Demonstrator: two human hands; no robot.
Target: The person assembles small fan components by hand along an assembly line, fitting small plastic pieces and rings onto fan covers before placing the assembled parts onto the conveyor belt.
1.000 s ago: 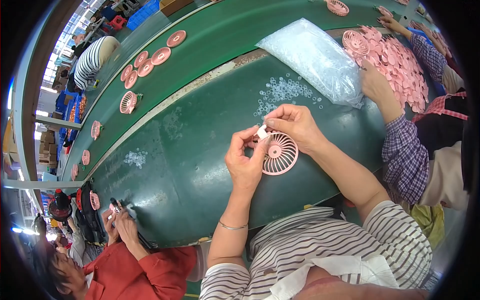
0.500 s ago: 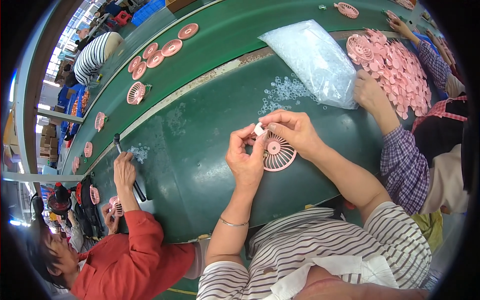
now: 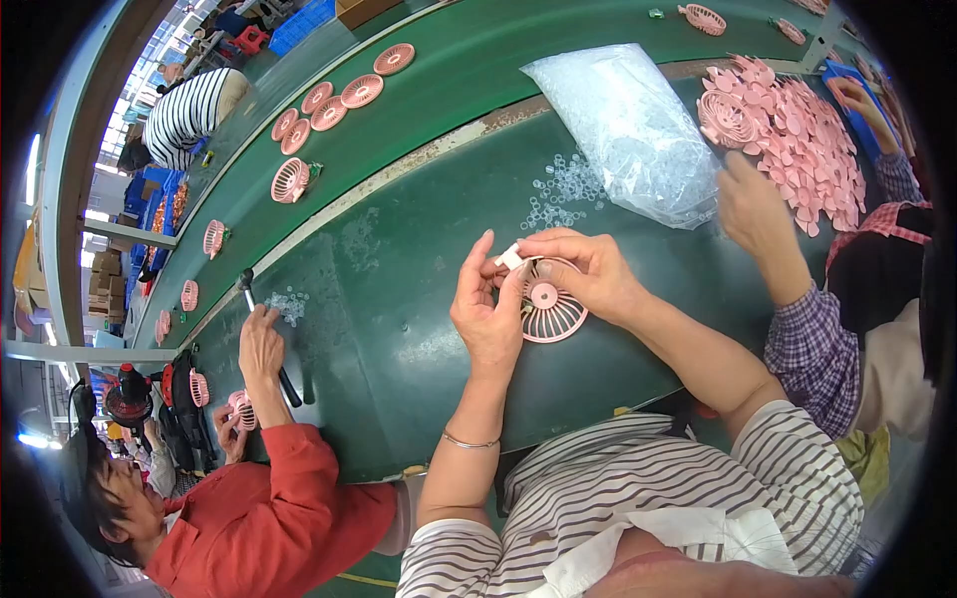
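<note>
A small white plastic part (image 3: 510, 256) sits between my two hands, over the table. My left hand (image 3: 485, 314) has its thumb against it from below, while its index finger points up. From the other side, the thumb and fingertips of my right hand (image 3: 598, 279) pinch the white part. Just under my hands a round pink fan grille (image 3: 554, 317) with radial slots and a solid hub lies on the green table (image 3: 399, 374); my fingers cover part of its upper edge. Whatever else lies behind my fingers is hidden.
Clear plastic rings (image 3: 563, 189) lie beyond my hands, beside a bulging clear bag (image 3: 628, 135). Pink fan blades (image 3: 797, 149) are heaped at right, near a co-worker's hand (image 3: 753, 204). At left, a co-worker in red grips a hammer (image 3: 289, 389). Pink grilles (image 3: 362, 92) lie on the conveyor (image 3: 439, 80).
My left index finger has lifted away from the white part, which is tilted more. The co-worker's hand at right has moved off the blade heap. The view has shifted slightly.
</note>
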